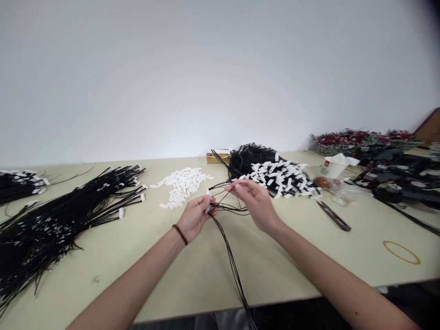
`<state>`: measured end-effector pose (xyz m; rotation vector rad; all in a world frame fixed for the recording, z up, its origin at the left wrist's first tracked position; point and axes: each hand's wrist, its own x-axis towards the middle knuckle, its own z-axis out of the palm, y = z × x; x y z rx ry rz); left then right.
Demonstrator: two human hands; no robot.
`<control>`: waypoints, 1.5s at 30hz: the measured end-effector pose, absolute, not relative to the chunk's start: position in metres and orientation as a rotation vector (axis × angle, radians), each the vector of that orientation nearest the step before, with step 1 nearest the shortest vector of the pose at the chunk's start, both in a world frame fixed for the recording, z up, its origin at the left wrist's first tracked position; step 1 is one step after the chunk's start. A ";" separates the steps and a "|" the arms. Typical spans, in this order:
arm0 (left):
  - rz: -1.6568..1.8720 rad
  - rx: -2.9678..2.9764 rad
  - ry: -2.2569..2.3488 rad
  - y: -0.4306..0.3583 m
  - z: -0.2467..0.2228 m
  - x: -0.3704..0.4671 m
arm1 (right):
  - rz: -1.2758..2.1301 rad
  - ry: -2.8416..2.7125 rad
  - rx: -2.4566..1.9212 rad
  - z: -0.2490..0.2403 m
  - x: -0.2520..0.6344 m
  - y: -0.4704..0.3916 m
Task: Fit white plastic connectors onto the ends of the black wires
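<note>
Over the middle of the table, my left hand (197, 215) is closed, thumb and fingers pinching a small white connector (208, 195). Thin black wires (228, 245) run from it, some looping right and others hanging down over the table's front edge. To its right, my right hand (252, 199) pinches one of the thin dark wires between thumb and forefinger. The wire's tip is too small to make out. Behind my left hand lies a pile of loose white connectors (184, 183). Beyond my right hand is a heap of black wires with white connectors (278, 176).
Bundles of black wires (79, 215) cover the left side of the table (144, 270). At right lie a dark cutter knife (333, 215), a yellow rubber band (401, 252), a paper cup (332, 168) and a plastic bag (343, 195). A gold box (215, 158) stands by the wall.
</note>
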<state>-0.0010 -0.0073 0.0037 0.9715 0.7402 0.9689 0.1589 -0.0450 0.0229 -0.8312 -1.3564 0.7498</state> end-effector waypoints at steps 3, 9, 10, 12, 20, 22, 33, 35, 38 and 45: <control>0.971 0.984 0.817 -0.007 0.002 -0.001 | 0.893 -0.922 -0.755 0.032 0.179 -0.038; 0.990 1.010 0.837 -0.004 0.000 -0.003 | 0.399 -0.796 -0.909 0.041 0.209 -0.035; 0.998 1.016 0.825 -0.004 0.000 -0.003 | 0.235 -0.881 -0.958 0.042 0.207 -0.038; 1.011 1.031 0.797 -0.003 0.000 -0.004 | -0.072 -1.124 -1.015 0.042 0.199 -0.044; 1.020 1.103 0.687 -0.006 0.004 -0.002 | -0.459 -1.842 -0.971 0.025 0.165 -0.054; 1.014 1.138 0.673 -0.007 0.005 -0.002 | -0.467 -1.874 -0.993 0.022 0.164 -0.053; 1.015 1.202 0.627 -0.006 0.005 -0.002 | -0.444 -1.854 -0.995 0.024 0.164 -0.056; 1.020 1.207 0.622 -0.007 0.005 -0.002 | -0.438 -1.855 -0.997 0.024 0.164 -0.056; 1.018 1.228 0.625 -0.007 0.006 -0.003 | -0.412 -1.860 -1.003 0.025 0.165 -0.056; 1.039 1.299 0.661 -0.007 0.007 -0.003 | -0.275 -1.873 -1.043 0.029 0.163 -0.059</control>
